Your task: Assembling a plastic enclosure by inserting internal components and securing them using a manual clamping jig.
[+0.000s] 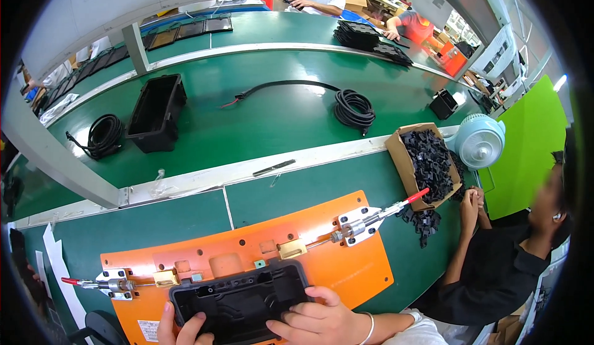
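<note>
A black rectangular plastic housing (238, 300), its hollow inside facing up, lies over the near part of an orange fixture plate (352, 267). My left hand (180, 331) grips its left end, with fingers at the near left corner. On the right end my right hand (325, 319) closes round the edge, thumb on the far corner and fingers reaching inside. Two push clamps with red handles are bolted to the plate, a left clamp (112, 284) and a right clamp (359, 225). Brass blocks (292, 249) sit at the rod ends, beyond the housing.
A cardboard box (405, 165) of small black parts stands at the right, with a light blue fan (481, 142) behind. A co-worker (495, 277) sits close on my right. Across the white rail (185, 181) lie a black bin (158, 113) and coiled cables (354, 108).
</note>
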The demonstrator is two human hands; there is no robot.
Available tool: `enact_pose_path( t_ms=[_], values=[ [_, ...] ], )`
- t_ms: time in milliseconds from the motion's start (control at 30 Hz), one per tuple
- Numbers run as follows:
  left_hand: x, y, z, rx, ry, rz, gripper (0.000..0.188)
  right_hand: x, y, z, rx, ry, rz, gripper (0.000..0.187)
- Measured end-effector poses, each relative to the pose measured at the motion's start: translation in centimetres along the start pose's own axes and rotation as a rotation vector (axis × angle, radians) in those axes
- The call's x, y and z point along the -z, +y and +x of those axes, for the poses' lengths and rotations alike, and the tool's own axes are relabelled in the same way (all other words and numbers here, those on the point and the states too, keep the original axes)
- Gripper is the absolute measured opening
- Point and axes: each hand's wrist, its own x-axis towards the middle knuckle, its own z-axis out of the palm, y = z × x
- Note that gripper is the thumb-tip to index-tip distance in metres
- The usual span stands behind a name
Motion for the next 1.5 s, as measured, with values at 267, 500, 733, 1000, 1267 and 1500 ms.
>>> enact_pose_path(
  t_ms=[267,500,733,1000,1267,1500],
  values=[
    [-0.3,0.1,-0.1,-0.016,-0.006,0.021,0.050,0.8,-0.2,0.2,-0.015,-0.038,-0.004,0.020],
    [-0.1,0.3,0.2,-0.023,0.007,0.007,0.050,0.3,0.2,-0.2,-0.032,-0.014,0.027,0.020],
    [-0.1,0.3,0.1,-0.011,0.003,0.010,0.049,0.6,0.2,-0.4,0.039,-0.081,-0.024,0.018],
    [-0.3,0.2,0.0,-0.020,0.006,0.010,0.051,0.3,0.7,-0.4,0.090,-0.002,-0.032,0.017],
    [-0.4,-0.1,0.1,-0.032,0.023,0.027,0.046,0.3,0.6,-0.5,0.038,-0.115,0.011,0.016],
    [-0.3,-0.1,0.1,-0.037,0.017,0.035,0.044,1.2,-0.1,0.7,-0.024,-0.012,0.076,0.016]
  ],
)
